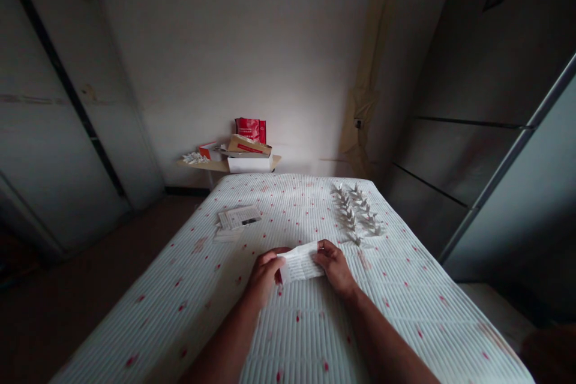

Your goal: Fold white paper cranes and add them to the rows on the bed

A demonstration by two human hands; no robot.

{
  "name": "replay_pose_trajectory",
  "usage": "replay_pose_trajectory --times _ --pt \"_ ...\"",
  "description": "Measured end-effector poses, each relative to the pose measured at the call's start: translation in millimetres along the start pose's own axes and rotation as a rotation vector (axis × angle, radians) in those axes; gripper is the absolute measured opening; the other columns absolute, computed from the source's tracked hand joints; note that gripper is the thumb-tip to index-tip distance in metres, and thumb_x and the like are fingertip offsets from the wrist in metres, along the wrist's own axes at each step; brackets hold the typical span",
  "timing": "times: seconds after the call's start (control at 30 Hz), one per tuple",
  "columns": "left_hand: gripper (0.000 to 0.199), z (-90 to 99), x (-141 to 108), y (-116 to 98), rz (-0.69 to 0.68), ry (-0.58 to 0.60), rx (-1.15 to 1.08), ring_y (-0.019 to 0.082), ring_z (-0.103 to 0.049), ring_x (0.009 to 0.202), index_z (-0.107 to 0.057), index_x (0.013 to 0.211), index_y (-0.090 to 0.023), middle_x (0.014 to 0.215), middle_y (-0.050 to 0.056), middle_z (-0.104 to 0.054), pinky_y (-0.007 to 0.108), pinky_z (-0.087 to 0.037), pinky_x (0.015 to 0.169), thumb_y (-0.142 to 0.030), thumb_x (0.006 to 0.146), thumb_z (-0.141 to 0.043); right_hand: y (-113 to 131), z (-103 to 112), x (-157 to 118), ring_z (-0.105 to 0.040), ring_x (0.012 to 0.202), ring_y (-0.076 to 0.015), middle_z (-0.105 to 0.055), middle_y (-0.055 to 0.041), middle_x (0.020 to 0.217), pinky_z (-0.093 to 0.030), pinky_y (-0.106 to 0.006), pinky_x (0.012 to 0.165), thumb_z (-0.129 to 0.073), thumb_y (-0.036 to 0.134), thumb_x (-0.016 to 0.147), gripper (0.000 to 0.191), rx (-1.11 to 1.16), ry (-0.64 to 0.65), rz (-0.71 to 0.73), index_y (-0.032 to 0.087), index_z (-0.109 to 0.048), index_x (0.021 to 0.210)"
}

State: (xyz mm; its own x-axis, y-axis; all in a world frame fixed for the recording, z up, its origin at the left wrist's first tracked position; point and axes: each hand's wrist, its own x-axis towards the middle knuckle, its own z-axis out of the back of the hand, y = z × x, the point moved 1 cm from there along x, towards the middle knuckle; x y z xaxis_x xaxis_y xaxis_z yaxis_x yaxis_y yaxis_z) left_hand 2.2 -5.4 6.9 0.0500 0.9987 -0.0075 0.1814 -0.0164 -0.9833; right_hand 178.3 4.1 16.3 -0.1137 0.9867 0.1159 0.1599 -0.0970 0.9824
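Note:
Between my two hands is a creased sheet of printed paper (300,264), raised just over the striped bedspread. My left hand (266,272) pinches its left edge, thumb on top. At the right edge, my right hand (333,265) grips the sheet between thumb and fingers. Beyond my right hand, several folded paper cranes (348,213) stand in two rows on the bed. A small stack of printed sheets (238,218) lies flat on the bed's left side, farther off than my left hand.
The bed (297,318) has a white ribbed cover with red specks. Past its far edge, a small table (216,165) bears a white box (249,163), a red bag (249,129) and a pile of white folded pieces (195,158). A dark cabinet (450,132) stands at right.

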Motion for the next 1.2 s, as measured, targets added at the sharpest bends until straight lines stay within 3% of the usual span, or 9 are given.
replay_pose_trajectory --times 0.13,0.23,0.37,0.5,0.57,0.7,0.83,1.03,1.2 --pt "0.024 4.1 4.2 4.4 0.028 -0.038 -0.112 0.008 -0.046 0.041 -0.065 0.075 -0.013 0.050 -0.003 -0.056 0.020 -0.033 0.042 -0.031 0.061 -0.058 5.4 -0.9 -1.8 -0.045 0.052 -0.0118 -0.051 0.0050 0.055 -0.034 -0.023 0.051 -0.061 0.031 0.065 0.020 0.051 -0.011 -0.001 0.021 -0.051 0.078" --pt "0.017 5.1 4.5 0.7 0.096 -0.072 -0.179 0.009 -0.046 0.041 -0.061 0.066 -0.015 0.047 -0.005 -0.053 0.020 -0.032 0.040 -0.029 0.058 -0.059 6.7 0.1 -2.6 -0.047 0.052 -0.0113 -0.055 0.0035 0.063 -0.035 -0.022 0.050 -0.056 0.031 0.071 0.018 0.114 -0.021 0.026 0.022 -0.050 0.086" --pt "0.013 6.5 3.9 -4.3 0.151 -0.088 -0.243 0.009 -0.045 0.040 -0.057 0.063 -0.016 0.047 -0.005 -0.053 0.019 -0.030 0.038 -0.027 0.056 -0.061 7.6 -0.9 -5.9 -0.053 0.063 -0.0128 -0.061 -0.0007 0.085 -0.040 -0.024 0.057 -0.061 0.025 0.068 0.023 0.108 0.099 0.110 0.023 -0.054 0.090" --pt "0.014 6.6 4.7 -2.4 0.123 -0.049 -0.274 0.009 -0.047 0.040 -0.057 0.062 -0.015 0.048 -0.004 -0.055 0.019 -0.031 0.038 -0.026 0.056 -0.062 8.0 -1.6 -10.2 -0.056 0.074 -0.0162 -0.061 -0.0017 0.084 -0.042 -0.027 0.067 -0.068 0.025 0.065 0.023 0.052 0.243 0.089 0.022 -0.061 0.087" --pt "0.015 6.8 5.4 0.4 0.102 -0.017 -0.259 0.009 -0.049 0.041 -0.058 0.064 -0.014 0.050 -0.003 -0.056 0.019 -0.032 0.038 -0.027 0.057 -0.061 6.1 0.8 -9.5 -0.056 0.073 -0.0161 -0.062 -0.0014 0.081 -0.042 -0.027 0.067 -0.072 0.025 0.060 0.021 0.042 0.238 0.085 0.021 -0.063 0.078" --pt "0.027 9.7 6.5 6.1 0.040 0.002 -0.146 0.012 -0.054 0.047 -0.063 0.082 -0.013 0.058 0.000 -0.062 0.022 -0.039 0.042 -0.032 0.063 -0.059 -3.8 7.5 -2.7 -0.051 0.059 -0.0120 -0.059 0.0021 0.064 -0.039 -0.024 0.058 -0.074 0.025 0.058 0.017 0.001 0.123 0.078 0.019 -0.062 0.069" --pt "0.043 11.9 7.2 6.0 -0.060 0.141 -0.079 0.015 -0.060 0.062 -0.059 0.108 -0.012 0.076 0.004 -0.067 0.024 -0.044 0.054 -0.034 0.071 -0.054 -9.5 8.5 2.2 -0.049 0.057 -0.0108 -0.059 0.0031 0.060 -0.037 -0.023 0.057 -0.072 0.023 0.059 0.014 -0.009 0.066 0.083 0.017 -0.061 0.063" --pt "0.045 8.8 4.2 -6.5 -0.120 0.260 0.047 0.019 -0.060 0.075 -0.055 0.117 -0.015 0.095 0.008 -0.067 0.027 -0.046 0.064 -0.027 0.074 -0.050 -0.7 5.5 0.2 -0.045 0.052 -0.0094 -0.055 0.0034 0.053 -0.034 -0.022 0.054 -0.066 0.026 0.063 0.017 -0.069 0.003 0.097 0.016 -0.056 0.054" --pt "0.093 -2.2 -1.5 -12.2 -0.134 0.318 -0.133 0.023 -0.059 0.095 -0.016 0.140 -0.023 0.115 0.012 -0.059 0.030 -0.046 0.074 -0.015 0.059 -0.060 -2.5 6.2 0.6 -0.042 0.050 -0.0084 -0.052 0.0046 0.052 -0.032 -0.021 0.051 -0.065 0.026 0.063 0.016 -0.098 -0.028 0.086 0.016 -0.054 0.056"
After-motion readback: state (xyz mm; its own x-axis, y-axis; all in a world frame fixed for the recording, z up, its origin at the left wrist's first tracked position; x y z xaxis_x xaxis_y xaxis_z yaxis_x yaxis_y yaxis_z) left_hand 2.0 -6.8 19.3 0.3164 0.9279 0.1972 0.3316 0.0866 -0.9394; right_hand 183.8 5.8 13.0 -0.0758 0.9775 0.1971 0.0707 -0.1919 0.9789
